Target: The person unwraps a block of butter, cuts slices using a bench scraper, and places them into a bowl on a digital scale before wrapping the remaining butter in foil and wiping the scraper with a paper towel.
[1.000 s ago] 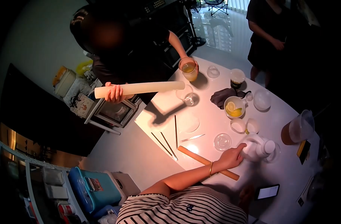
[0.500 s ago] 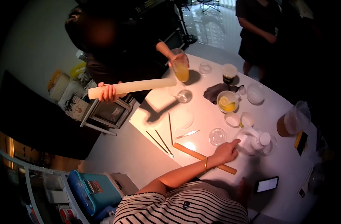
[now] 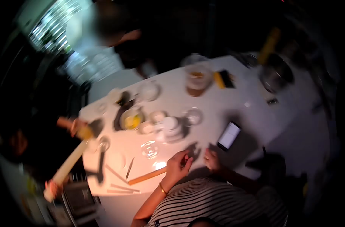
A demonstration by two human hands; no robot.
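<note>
My left hand (image 3: 179,165), with a gold bracelet at the wrist, hovers over the table's near edge. Its fingers are loosely curled and apart, with nothing visible in them. Beside it lies an orange-brown rod (image 3: 148,176), one end hidden behind the hand. My right hand (image 3: 211,160) is raised just to the right, blurred, its fingers pointing up; whether they are closed is unclear. A phone with a lit screen (image 3: 229,136) lies beyond the right hand. Farther from my left hand are a clear round plastic lid (image 3: 149,150) and a white capped jug (image 3: 170,132).
Left, another person's hand (image 3: 53,186) holds a long pale tube (image 3: 71,162); their other hand is at a cup of yellow liquid (image 3: 84,132). A bowl with yellow pieces (image 3: 132,121), a large clear pitcher (image 3: 196,72) and thin sticks (image 3: 119,188) are on the table (image 3: 233,102).
The view has swung to the right and is blurred. My left hand has left the jug and drawn back near my body. My right hand has risen into the light beside it.
</note>
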